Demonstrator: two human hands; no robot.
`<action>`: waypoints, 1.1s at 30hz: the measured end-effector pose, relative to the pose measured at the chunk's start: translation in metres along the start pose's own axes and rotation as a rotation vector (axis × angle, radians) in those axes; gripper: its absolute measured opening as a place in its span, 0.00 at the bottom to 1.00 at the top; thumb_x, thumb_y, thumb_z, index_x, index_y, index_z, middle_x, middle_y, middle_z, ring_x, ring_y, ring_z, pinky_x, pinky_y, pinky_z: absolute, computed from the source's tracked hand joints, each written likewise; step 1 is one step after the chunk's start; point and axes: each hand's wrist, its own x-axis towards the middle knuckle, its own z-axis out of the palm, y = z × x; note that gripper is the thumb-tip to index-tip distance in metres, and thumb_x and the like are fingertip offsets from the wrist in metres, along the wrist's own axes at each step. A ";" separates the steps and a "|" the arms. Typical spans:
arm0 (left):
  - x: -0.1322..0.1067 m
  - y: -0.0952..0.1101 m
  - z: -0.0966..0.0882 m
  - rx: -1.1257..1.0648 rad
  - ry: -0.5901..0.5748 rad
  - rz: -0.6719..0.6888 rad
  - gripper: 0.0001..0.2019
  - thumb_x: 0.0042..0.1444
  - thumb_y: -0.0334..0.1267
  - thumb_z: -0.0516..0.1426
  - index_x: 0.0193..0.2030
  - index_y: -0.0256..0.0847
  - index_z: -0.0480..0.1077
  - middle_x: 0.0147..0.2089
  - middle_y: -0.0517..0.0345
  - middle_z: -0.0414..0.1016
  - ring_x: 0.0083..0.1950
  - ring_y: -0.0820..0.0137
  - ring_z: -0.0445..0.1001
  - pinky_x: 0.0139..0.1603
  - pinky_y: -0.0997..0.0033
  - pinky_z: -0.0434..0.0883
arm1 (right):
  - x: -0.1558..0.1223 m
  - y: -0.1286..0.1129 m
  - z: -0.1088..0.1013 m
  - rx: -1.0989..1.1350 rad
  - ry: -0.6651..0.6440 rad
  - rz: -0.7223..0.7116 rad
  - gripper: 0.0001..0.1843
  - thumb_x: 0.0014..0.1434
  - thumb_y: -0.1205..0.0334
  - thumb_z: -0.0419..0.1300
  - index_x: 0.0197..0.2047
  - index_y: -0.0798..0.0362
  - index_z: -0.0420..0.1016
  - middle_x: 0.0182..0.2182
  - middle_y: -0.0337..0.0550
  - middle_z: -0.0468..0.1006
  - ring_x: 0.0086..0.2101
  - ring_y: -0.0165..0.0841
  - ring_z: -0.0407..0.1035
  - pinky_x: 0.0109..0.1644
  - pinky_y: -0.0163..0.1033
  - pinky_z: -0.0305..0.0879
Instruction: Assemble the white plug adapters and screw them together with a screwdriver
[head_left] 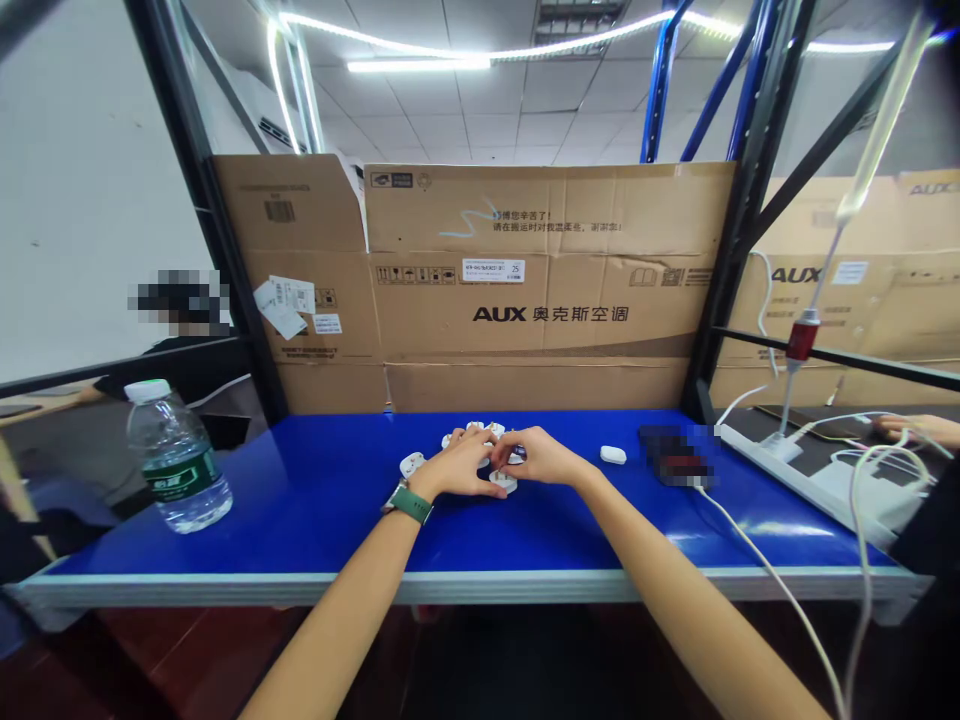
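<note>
My left hand [459, 465] and my right hand [541, 458] meet at the middle of the blue table [315, 520], fingers curled together over a small white plug-like part [504, 482]. Both hands pinch at it, and part of it is hidden under the fingers. A green watch [409, 501] sits on my left wrist. Several more small white parts [480, 430] lie just behind my hands, and one [411, 464] lies to the left of my left hand.
A water bottle [177, 458] stands at the table's left. A white case [613, 455] lies right of my hands. A white power strip [795, 475] with cables runs along the right. Cardboard boxes [540, 290] wall the back. Another person's hand [911, 428] shows far right.
</note>
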 end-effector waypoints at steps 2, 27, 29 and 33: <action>0.001 0.001 0.000 0.023 -0.013 -0.015 0.26 0.47 0.65 0.66 0.41 0.44 0.76 0.53 0.51 0.71 0.59 0.50 0.64 0.60 0.53 0.59 | 0.000 0.000 0.002 -0.045 -0.019 -0.009 0.15 0.51 0.75 0.63 0.42 0.52 0.81 0.37 0.39 0.84 0.40 0.33 0.77 0.48 0.34 0.67; 0.002 0.005 0.004 0.075 -0.034 -0.068 0.22 0.51 0.62 0.65 0.39 0.45 0.75 0.52 0.51 0.70 0.62 0.45 0.62 0.62 0.46 0.58 | -0.003 -0.015 0.007 -0.591 -0.018 0.075 0.10 0.57 0.65 0.66 0.43 0.46 0.81 0.39 0.41 0.83 0.41 0.38 0.76 0.38 0.36 0.58; 0.002 0.007 0.003 0.077 -0.035 -0.067 0.22 0.51 0.62 0.65 0.38 0.45 0.75 0.52 0.51 0.70 0.61 0.46 0.63 0.61 0.47 0.58 | -0.004 -0.013 0.006 -0.563 -0.013 0.063 0.11 0.56 0.66 0.65 0.43 0.45 0.81 0.38 0.40 0.83 0.40 0.38 0.75 0.38 0.36 0.58; 0.002 0.010 0.001 0.085 -0.020 -0.059 0.23 0.51 0.61 0.65 0.39 0.43 0.75 0.52 0.50 0.71 0.57 0.50 0.65 0.58 0.51 0.61 | -0.004 -0.010 0.004 -0.425 0.041 0.026 0.09 0.58 0.63 0.64 0.43 0.46 0.81 0.37 0.41 0.83 0.38 0.36 0.74 0.39 0.36 0.59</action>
